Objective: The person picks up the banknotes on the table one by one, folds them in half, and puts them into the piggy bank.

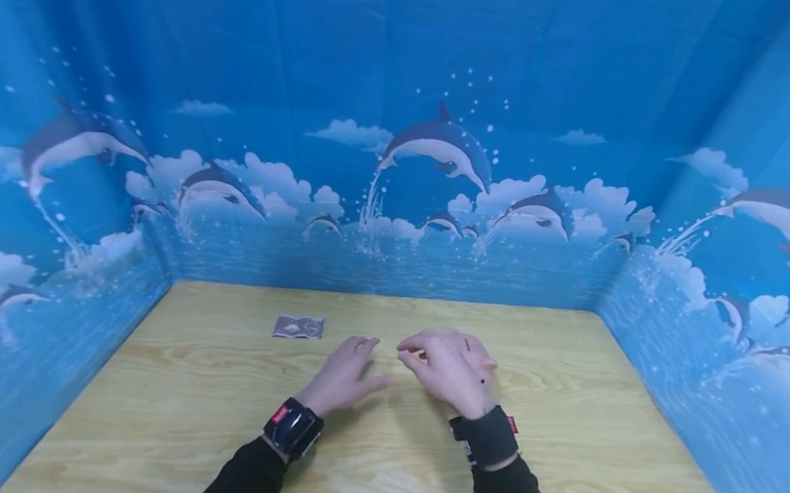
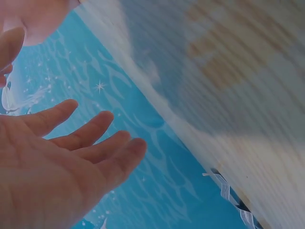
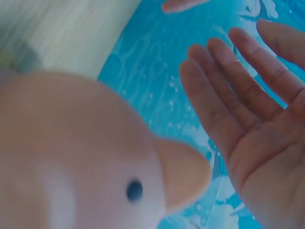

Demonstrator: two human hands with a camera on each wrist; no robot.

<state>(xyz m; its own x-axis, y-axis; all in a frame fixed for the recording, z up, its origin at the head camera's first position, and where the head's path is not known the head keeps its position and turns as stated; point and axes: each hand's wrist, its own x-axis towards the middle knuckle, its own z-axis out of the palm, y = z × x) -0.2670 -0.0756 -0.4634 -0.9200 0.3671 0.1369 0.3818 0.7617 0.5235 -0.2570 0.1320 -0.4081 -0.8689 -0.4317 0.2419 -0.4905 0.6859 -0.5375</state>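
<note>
A pink piggy bank [image 1: 479,354], with a dark slot, an ear and a small black eye, rests on the table behind my right hand [image 1: 446,370]. This hand partly hides it in the head view. Close up in the right wrist view, the piggy bank [image 3: 71,138] stands beside the right hand [image 3: 257,109], whose fingers are extended with nothing in them. To the left, my left hand [image 1: 346,378] is over the table, its fingers [image 2: 95,129] spread and the palm bare. Beyond the left hand, a small grey-brown paper [image 1: 298,327] with white pictures lies flat.
The wood-grain table [image 1: 203,386] is enclosed at the back and both sides by a blue curtain [image 1: 311,255] printed with dolphins and clouds. Black bands [image 1: 293,427] are strapped round both wrists.
</note>
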